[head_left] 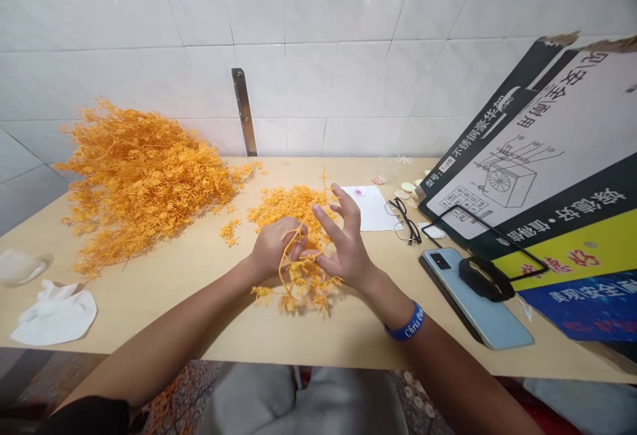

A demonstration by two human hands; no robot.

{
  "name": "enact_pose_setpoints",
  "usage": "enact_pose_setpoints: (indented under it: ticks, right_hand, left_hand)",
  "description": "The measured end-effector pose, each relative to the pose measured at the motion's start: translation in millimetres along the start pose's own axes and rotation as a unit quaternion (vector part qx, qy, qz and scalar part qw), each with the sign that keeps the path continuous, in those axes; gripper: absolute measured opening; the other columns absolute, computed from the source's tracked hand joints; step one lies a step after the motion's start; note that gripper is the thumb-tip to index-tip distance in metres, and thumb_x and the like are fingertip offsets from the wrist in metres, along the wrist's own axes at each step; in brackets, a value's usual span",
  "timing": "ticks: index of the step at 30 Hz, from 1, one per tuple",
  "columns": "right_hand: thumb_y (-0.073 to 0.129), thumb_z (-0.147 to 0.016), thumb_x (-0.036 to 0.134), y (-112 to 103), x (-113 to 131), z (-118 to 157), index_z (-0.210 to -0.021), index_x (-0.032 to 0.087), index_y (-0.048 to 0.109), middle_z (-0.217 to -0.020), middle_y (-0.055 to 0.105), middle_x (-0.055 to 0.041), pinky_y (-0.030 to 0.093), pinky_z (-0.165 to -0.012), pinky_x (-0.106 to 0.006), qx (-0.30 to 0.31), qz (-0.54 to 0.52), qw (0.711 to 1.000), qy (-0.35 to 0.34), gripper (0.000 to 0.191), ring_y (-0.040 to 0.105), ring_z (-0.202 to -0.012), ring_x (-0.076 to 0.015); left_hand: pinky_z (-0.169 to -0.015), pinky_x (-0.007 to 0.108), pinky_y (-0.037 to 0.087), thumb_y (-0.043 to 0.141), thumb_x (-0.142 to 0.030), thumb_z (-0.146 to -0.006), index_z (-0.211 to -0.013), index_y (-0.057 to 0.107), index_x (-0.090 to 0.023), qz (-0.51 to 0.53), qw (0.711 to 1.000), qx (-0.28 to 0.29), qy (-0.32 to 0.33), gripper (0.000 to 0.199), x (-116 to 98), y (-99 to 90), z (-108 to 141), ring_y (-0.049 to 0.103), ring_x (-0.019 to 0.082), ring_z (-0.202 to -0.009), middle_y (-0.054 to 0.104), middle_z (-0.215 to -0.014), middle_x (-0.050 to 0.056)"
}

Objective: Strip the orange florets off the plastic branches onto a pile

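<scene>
My left hand (279,246) is closed on the stem of an orange dried-flower sprig (303,282), whose blossoms hang down toward me. Close beside it, my right hand (346,243) has its fingers spread, with the thumb near the sprig; whether the thumb touches it I cannot tell. Just behind both hands lies a pile of loose orange flower bits (288,206), partly hidden by them. A thin orange piece of stem (325,180) stands up near my right fingertips. The large bunch of orange dried flowers (144,183) lies at the left of the table.
Across the table (209,322), white paper (371,209), eyeglasses (408,223) and a light blue phone (480,299) lie to the right. A printed cardboard box (497,156) leans there. A crumpled tissue (57,315) sits at left. The tiled wall (308,83) bounds the back.
</scene>
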State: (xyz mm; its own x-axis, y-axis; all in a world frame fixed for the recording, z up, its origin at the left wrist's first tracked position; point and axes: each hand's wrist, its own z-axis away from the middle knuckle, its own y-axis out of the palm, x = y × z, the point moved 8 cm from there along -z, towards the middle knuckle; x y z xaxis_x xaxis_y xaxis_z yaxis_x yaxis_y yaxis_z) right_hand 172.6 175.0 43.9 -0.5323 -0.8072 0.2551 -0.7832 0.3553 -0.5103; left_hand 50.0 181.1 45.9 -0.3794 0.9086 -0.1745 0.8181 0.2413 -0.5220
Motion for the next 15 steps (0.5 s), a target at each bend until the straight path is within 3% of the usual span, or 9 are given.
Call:
enact_pose_setpoints:
  ticks: [3, 6, 8, 11, 15]
  right_hand:
    - [0.067, -0.081, 0.046, 2.0, 4.7, -2.5, -0.139, 0.036, 0.05, -0.158, 0.022, -0.0059, 0.033, -0.11, -0.064, 0.02, 0.005, 1.0, -0.018, 0.061, 0.019, -0.146, -0.04]
    - [0.062, -0.087, 0.036, 7.9, 5.7, -4.2, -0.135, 0.035, 0.054, -0.142, 0.048, -0.0077, 0.037, -0.109, -0.059, 0.049, -0.032, 0.998, -0.013, 0.049, 0.04, -0.135, -0.0322]
    - [0.056, -0.091, 0.027, 7.8, 5.4, -5.1, -0.134, 0.034, 0.055, -0.128, 0.06, -0.0072, 0.043, -0.105, -0.054, 0.041, -0.055, 0.998, -0.008, 0.044, 0.051, -0.123, -0.0273]
    - [0.053, -0.092, 0.02, 4.1, 4.6, -5.9, -0.13, 0.031, 0.06, -0.125, 0.063, -0.0075, 0.047, -0.1, -0.049, 0.013, -0.068, 0.998, -0.006, 0.041, 0.055, -0.116, -0.0249]
    - [0.053, -0.092, 0.021, -0.9, 1.3, -6.6, -0.118, 0.03, 0.069, -0.116, 0.069, -0.0071, 0.048, -0.097, -0.049, -0.01, -0.063, 0.998, 0.008, 0.032, 0.057, -0.11, -0.0259]
  left_hand:
    - [-0.063, 0.028, 0.05, 0.043, -0.036, -0.098, -0.082, 0.056, -0.021, -0.008, 0.999, 0.012, 0.051, 0.025, -6.2, 3.8, -2.0, 0.058, 0.016, -0.072, 0.063, -0.075, 0.004]
    - [-0.072, 0.033, 0.055, 0.041, -0.046, -0.097, -0.086, 0.06, -0.02, -0.021, 0.998, 0.022, 0.049, 0.035, -3.2, 7.2, -0.7, 0.061, 0.02, -0.087, 0.064, -0.085, 0.008]
    - [-0.081, 0.036, 0.056, 0.047, -0.041, -0.095, -0.092, 0.063, -0.019, -0.044, 0.998, 0.027, 0.033, 0.027, 0.5, 8.9, 1.3, 0.061, 0.023, -0.1, 0.066, -0.096, 0.011]
    - [-0.091, 0.039, 0.054, 0.051, -0.029, -0.092, -0.095, 0.065, -0.019, -0.061, 0.997, 0.029, 0.034, 0.017, 0.5, 10.7, 3.3, 0.056, 0.025, -0.115, 0.066, -0.107, 0.013]
    - [-0.089, 0.039, 0.054, 0.047, -0.024, -0.093, -0.089, 0.065, -0.019, -0.06, 0.997, 0.034, 0.036, 0.019, -1.4, 13.5, 2.7, 0.058, 0.023, -0.109, 0.069, -0.099, 0.011]
